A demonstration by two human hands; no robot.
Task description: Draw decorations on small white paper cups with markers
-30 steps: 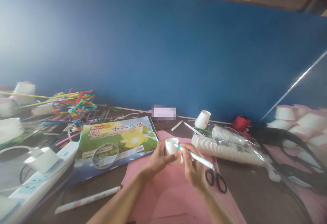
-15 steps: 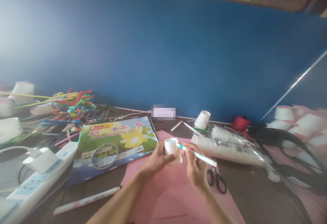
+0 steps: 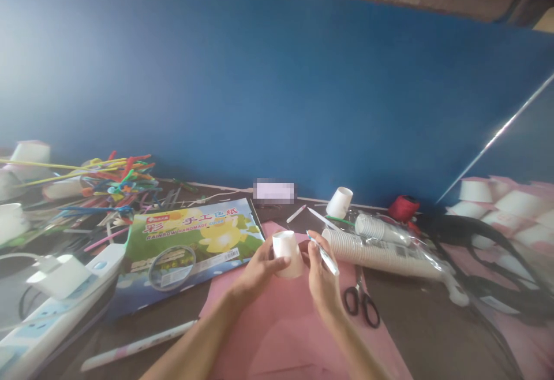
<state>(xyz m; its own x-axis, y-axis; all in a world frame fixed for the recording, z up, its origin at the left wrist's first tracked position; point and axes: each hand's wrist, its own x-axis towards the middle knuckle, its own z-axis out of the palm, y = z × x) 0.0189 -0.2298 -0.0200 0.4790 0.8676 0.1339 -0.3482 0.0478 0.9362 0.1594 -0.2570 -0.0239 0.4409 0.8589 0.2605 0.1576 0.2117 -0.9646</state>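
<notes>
My left hand point(image 3: 265, 261) is wrapped round a white paper cup point(image 3: 288, 253), with the thumb across its front. The cup stands narrow end up above a pink paper sheet point(image 3: 277, 334). No drawn mark is clear on the side facing me. In my right hand point(image 3: 322, 276) is a white marker point(image 3: 324, 257), its blue tip pointing up and left, apart from the cup's face. Some right fingertips are beside the cup's right wall; whether they touch it I cannot tell. Black-handled scissors point(image 3: 361, 305) lie right of this hand.
A colour-paper pack point(image 3: 186, 287) with a tape roll point(image 3: 172, 267) on it lies left. Beyond are a power strip point(image 3: 38, 325) and pipe cleaners point(image 3: 125, 181). Another marker point(image 3: 138, 345) lies in front. Right are a bagged cup stack point(image 3: 389, 259), a single cup point(image 3: 340, 202) and red yarn point(image 3: 403, 208).
The marker has come away from the cup and tilted in my right hand. The cup has turned in my left hand, and the blue-green mark seen on it earlier no longer shows.
</notes>
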